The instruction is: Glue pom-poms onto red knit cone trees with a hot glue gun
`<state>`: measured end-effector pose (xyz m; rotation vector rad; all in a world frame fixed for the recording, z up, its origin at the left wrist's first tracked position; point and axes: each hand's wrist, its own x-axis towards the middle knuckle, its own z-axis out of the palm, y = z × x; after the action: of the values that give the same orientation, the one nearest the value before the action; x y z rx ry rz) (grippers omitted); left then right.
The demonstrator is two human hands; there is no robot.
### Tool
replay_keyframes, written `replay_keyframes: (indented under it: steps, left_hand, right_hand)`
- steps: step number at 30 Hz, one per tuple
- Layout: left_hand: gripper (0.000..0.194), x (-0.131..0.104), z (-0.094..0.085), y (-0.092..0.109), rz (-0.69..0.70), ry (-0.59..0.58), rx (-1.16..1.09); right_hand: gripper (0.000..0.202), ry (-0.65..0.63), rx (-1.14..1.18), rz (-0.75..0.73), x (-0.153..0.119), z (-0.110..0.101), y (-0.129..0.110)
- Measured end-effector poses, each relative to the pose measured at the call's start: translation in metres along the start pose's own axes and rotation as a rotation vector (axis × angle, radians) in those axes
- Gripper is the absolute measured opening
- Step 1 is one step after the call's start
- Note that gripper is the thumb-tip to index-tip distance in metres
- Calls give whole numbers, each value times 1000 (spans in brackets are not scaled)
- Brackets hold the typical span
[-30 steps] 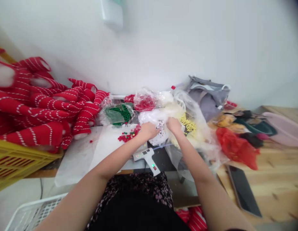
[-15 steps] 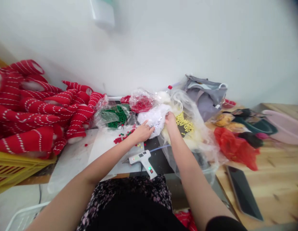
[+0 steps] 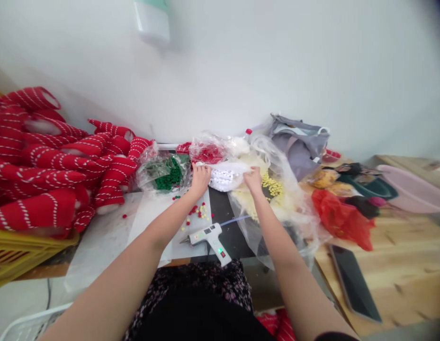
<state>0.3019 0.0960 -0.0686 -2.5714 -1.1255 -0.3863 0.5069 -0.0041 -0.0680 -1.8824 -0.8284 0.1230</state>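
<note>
Between my two hands is a clear plastic bag of small white pompoms point(image 3: 225, 180). My left hand point(image 3: 201, 177) is closed on the bag's left edge, and my right hand point(image 3: 253, 180) grips its right edge. Left of it lies a bag of green pompoms point(image 3: 170, 173); a bag of red pompoms point(image 3: 209, 154) sits just behind. Yellow pompoms point(image 3: 273, 183) rest in a large open plastic bag point(image 3: 301, 213) beside my right hand. Closer to me, a white glue gun point(image 3: 214, 239) with a green light lies on the table, near loose red and yellow pompoms point(image 3: 198, 213).
Red striped stuffed cloth pieces point(image 3: 59, 166) pile up at left over a yellow crate point(image 3: 31, 253). At right are a grey bag point(image 3: 300, 147), a red plastic bag point(image 3: 342, 218), a pink basin point(image 3: 411, 187) and a phone point(image 3: 354, 282) on a wooden table.
My left hand has moved left and back to the bag's left edge. The white pompom bag is now stretched between both hands. More loose pompoms show on the paper.
</note>
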Motion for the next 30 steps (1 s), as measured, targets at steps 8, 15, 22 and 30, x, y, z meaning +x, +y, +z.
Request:
replay_keyframes:
  steps: [8, 15, 22, 30]
  left_hand:
    - [53, 9, 2, -14, -99, -63, -102]
    - [52, -16, -22, -11, 25, -135, -122]
    - [31, -149, -98, -69, -140, 333, -299]
    - [82, -258, -199, -176, -935, 165, -260]
  right_hand:
    - [38, -443, -441, -269, -61, 19, -30]
    - [36, -536, -669, -320, -47, 34, -35]
    - [32, -549, -584, -524, -78, -2, -24]
    - [33, -755, -233, -509, -149, -55, -27]
